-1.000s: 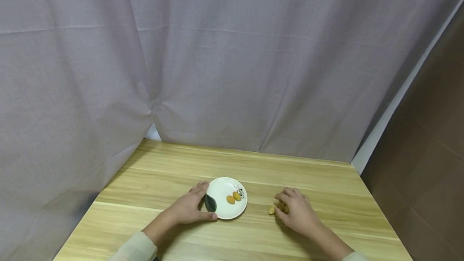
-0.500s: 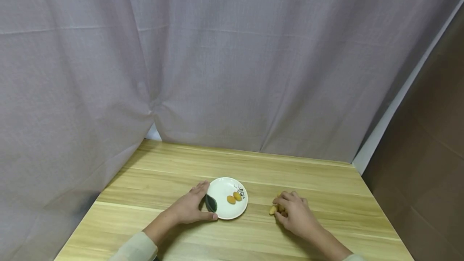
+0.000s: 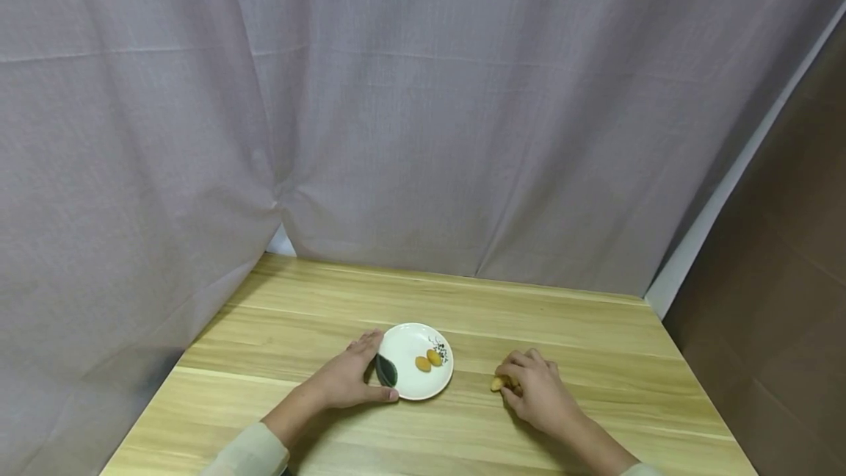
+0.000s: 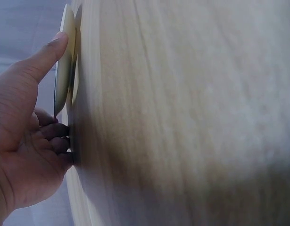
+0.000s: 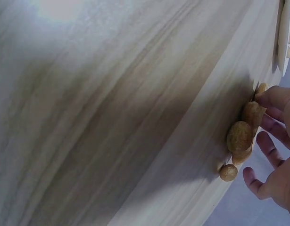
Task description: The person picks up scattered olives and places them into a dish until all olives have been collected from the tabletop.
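A small white plate (image 3: pixel 406 380) with a dark green leaf and a dark sprig design lies on the table. On it are two small oval yellow-orange fruits (image 3: pixel 423 364). My left hand (image 3: pixel 346 377) grips the plate's left side, thumb on the near rim and fingers at the far rim; the left wrist view has the thumb on the plate's edge (image 4: pixel 64 70). To the right, my right hand (image 3: pixel 538 391) curls over a small cluster of similar oval fruits (image 5: pixel 240 136), its thumb and forefinger pinching one. One fruit (image 3: pixel 497 384) shows left of the fingertips; the hand hides others.
The wooden table (image 3: pixel 370 300) has a pale, light grain. Behind it hangs a grey curtain (image 3: pixel 410 131). A brown panel (image 3: pixel 780 300) stands along the right side.
My right hand's thumb and fingers have drawn closer together over the fruits and shifted slightly left. My left hand, the plate and its two fruits have stayed put.
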`<action>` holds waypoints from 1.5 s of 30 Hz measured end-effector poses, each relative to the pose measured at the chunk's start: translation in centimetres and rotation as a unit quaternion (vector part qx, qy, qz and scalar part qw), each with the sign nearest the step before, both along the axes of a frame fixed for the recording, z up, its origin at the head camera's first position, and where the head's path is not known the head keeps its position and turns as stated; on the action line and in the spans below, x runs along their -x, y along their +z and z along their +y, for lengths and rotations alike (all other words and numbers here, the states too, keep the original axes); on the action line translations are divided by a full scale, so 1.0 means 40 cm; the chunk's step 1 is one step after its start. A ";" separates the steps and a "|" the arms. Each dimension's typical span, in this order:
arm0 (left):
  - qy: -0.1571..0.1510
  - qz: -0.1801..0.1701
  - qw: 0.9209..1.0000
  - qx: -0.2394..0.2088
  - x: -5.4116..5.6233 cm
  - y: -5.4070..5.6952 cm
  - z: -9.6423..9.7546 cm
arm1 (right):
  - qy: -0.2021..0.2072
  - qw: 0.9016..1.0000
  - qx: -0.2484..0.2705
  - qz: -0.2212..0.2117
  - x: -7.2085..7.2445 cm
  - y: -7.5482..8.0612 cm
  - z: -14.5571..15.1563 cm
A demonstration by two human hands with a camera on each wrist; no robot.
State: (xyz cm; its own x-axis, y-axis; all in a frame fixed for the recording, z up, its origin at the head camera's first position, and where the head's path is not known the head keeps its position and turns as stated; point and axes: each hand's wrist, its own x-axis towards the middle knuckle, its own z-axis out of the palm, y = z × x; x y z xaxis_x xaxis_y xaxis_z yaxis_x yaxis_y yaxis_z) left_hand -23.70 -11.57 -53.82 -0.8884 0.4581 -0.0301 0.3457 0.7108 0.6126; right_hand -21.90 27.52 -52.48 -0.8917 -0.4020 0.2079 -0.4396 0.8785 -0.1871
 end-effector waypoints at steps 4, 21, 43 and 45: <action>0.000 0.002 1.000 0.002 0.001 0.000 0.000 | 0.006 1.000 -0.002 0.010 0.001 -0.004 -0.002; 0.001 -0.002 1.000 0.003 -0.001 0.002 -0.001 | 0.009 0.999 0.002 0.042 0.008 -0.005 -0.015; -0.004 0.004 1.000 0.005 0.015 0.002 0.005 | 0.029 0.997 0.032 0.069 0.017 0.030 -0.054; -0.003 0.004 1.000 0.005 0.016 0.000 0.006 | 0.032 0.997 0.034 0.068 0.018 0.029 -0.058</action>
State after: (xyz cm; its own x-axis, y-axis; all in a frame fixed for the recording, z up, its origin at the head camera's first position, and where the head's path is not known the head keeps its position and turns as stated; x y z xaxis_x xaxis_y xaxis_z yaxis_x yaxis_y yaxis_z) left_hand -24.33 -11.34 -53.81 -0.8856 0.4635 -0.0280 0.3548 0.7144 0.6031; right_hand -22.62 25.21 -51.30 -0.8261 -0.4384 0.3540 -0.5199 0.8353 -0.1789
